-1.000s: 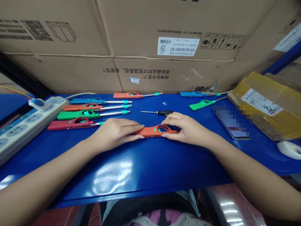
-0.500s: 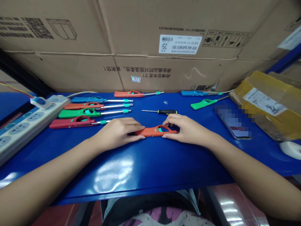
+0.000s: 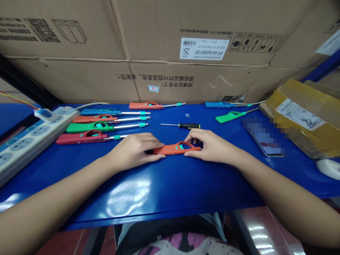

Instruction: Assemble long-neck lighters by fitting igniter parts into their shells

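Observation:
An orange long-nosed lighter (image 3: pixel 174 149) lies sideways low over the blue tabletop (image 3: pixel 170 187), between my two hands. My left hand (image 3: pixel 138 147) is closed on its handle end, thumb in front and fingers behind. At the trigger-loop end, my right hand (image 3: pixel 208 144) pinches it with thumb and fingers; the hand covers most of the metal tube. Just beyond them rests a screwdriver (image 3: pixel 189 125) with a black and yellow handle. A few tiny screws (image 3: pixel 187 115) sit behind it.
Left of my hands lie red (image 3: pixel 79 137), green (image 3: pixel 89 127), orange (image 3: pixel 94 119) and blue lighters (image 3: pixel 99 112), beside a power strip (image 3: pixel 39 132). More lighters lie along the cardboard box (image 3: pixel 159 46). A phone (image 3: pixel 262 138), yellow parcel (image 3: pixel 305 117) and white mouse (image 3: pixel 329 168) are at right.
Both hands keep the same hold on the orange lighter. The view shifts very slightly, and little else differs.

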